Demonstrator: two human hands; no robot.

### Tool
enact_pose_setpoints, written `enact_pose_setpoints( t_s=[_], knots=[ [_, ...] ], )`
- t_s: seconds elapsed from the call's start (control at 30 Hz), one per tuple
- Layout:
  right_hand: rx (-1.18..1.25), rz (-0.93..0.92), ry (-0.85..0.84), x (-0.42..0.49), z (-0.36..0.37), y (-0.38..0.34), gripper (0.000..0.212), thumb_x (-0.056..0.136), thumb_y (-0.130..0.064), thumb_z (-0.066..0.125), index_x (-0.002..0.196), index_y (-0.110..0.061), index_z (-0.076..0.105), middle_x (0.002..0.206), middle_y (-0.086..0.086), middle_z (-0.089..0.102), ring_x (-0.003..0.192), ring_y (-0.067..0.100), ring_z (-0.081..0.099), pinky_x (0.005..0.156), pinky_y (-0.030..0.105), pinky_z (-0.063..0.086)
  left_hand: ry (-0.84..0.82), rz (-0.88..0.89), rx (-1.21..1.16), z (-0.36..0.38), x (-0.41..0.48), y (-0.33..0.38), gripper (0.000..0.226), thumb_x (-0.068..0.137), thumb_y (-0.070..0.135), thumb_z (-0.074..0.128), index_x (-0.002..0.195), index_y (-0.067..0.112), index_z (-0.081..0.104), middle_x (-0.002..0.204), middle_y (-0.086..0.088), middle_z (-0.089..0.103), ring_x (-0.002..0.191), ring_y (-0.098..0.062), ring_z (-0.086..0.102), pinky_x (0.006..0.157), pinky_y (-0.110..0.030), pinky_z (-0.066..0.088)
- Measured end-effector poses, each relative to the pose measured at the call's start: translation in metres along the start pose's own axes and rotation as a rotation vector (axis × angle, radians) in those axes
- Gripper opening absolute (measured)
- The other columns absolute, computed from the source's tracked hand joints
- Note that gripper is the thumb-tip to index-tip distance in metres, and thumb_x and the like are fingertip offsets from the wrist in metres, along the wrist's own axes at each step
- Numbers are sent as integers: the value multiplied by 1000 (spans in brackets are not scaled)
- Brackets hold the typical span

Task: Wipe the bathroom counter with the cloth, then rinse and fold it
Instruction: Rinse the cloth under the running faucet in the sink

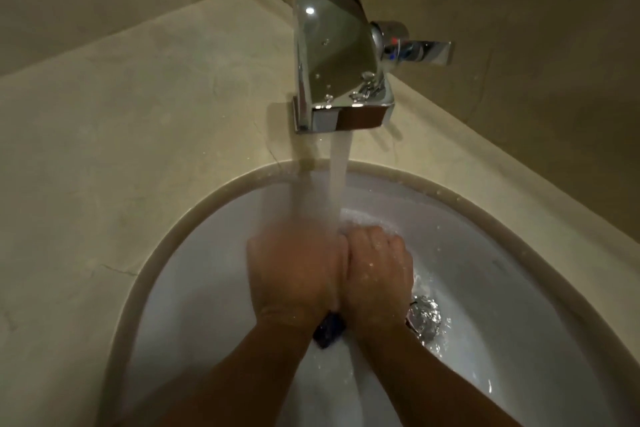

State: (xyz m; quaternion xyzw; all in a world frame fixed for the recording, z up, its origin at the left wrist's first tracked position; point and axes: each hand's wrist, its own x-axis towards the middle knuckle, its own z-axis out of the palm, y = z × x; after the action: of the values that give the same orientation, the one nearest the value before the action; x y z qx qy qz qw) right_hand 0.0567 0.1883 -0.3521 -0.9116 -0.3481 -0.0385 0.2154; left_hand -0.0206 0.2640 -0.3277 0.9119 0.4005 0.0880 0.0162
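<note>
Both hands are pressed together in the white sink (214,288), under the running water from the chrome tap (337,62). My left hand (298,270) is motion-blurred; my right hand (377,270) is sharp and wet. Between them they grip a dark cloth (329,329), of which only a small dark end shows below the wrists. The stream lands at the fingertips and foams there.
A beige stone counter (138,114) surrounds the basin, with a fine crack at the left rim. The tap lever (426,52) points right. The metal drain (424,319) lies right of my right wrist, under swirling water. Walls close in behind and to the right.
</note>
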Motion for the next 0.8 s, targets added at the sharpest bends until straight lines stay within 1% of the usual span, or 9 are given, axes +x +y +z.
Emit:
enact_pose_setpoints(
  t_s=[0.1, 0.17, 0.27, 0.33, 0.43, 0.6, 0.67, 0.73, 0.8],
  knots=[
    [-53, -22, -54, 6, -4, 2, 29, 93, -44, 42, 95, -30, 68, 91, -5, 68, 83, 24, 61, 77, 40, 49, 33, -18, -46, 4, 4, 6, 51, 100, 49, 34, 86, 13, 68, 78, -9, 65, 77, -31, 57, 74, -41, 40],
    [-132, -72, -129, 8, -4, 4, 32, 92, -45, 37, 97, -31, 65, 95, -7, 69, 89, 23, 64, 84, 43, 47, 39, -19, -71, 7, 8, 8, 47, 98, 46, 37, 87, 13, 69, 78, -7, 65, 79, -29, 57, 77, -41, 40],
    [-146, -50, -155, 10, -2, 5, 23, 89, -45, 52, 101, -30, 65, 97, -5, 70, 94, 25, 65, 84, 44, 51, -6, -41, -114, 4, 10, 8, 47, 96, 46, 36, 87, 15, 71, 77, -4, 65, 78, -26, 57, 77, -40, 38],
    [-129, -33, -135, 9, 0, 6, 25, 93, -43, 46, 99, -27, 64, 97, -2, 69, 93, 27, 63, 85, 44, 50, -15, -34, -143, 0, 9, 8, 49, 96, 47, 31, 88, 18, 70, 78, -2, 65, 78, -24, 56, 77, -39, 36],
    [138, -6, -149, 8, -4, 10, 42, 100, -47, 26, 99, -27, 63, 101, -4, 64, 97, 24, 55, 88, 44, 43, 69, 64, -208, -7, 3, 0, 37, 95, 37, 37, 84, 17, 66, 77, -4, 64, 75, -26, 56, 72, -39, 36],
    [461, -54, 107, 3, -48, -3, 40, 102, -38, 31, 98, -17, 65, 97, -6, 55, 92, 18, 47, 85, 45, 44, 274, 80, -464, -42, -1, -11, 27, 96, 29, 36, 93, 14, 59, 94, -6, 58, 87, -26, 51, 82, -39, 36],
    [530, -123, 221, -1, -62, -10, 29, 102, -29, 35, 95, -18, 61, 101, -19, 47, 94, 17, 47, 87, 46, 45, 317, 103, -529, -54, 0, -16, 23, 93, 26, 39, 88, 11, 56, 93, -8, 55, 86, -25, 49, 82, -40, 37],
    [641, -150, 189, -12, -62, -14, 19, 101, -28, 39, 91, -27, 56, 112, -35, 39, 103, 11, 50, 95, 35, 43, 292, 138, -507, -52, -5, -22, 21, 89, 24, 40, 83, 10, 54, 92, -9, 53, 84, -25, 47, 81, -40, 39],
    [755, 26, 76, -25, -53, -16, 22, 97, -42, 40, 83, -38, 57, 128, -26, 44, 110, 3, 53, 95, 28, 44, 188, 165, -445, -38, -17, -26, 28, 90, 26, 41, 79, 10, 61, 96, -6, 57, 85, -22, 50, 82, -41, 45]
  ],
)
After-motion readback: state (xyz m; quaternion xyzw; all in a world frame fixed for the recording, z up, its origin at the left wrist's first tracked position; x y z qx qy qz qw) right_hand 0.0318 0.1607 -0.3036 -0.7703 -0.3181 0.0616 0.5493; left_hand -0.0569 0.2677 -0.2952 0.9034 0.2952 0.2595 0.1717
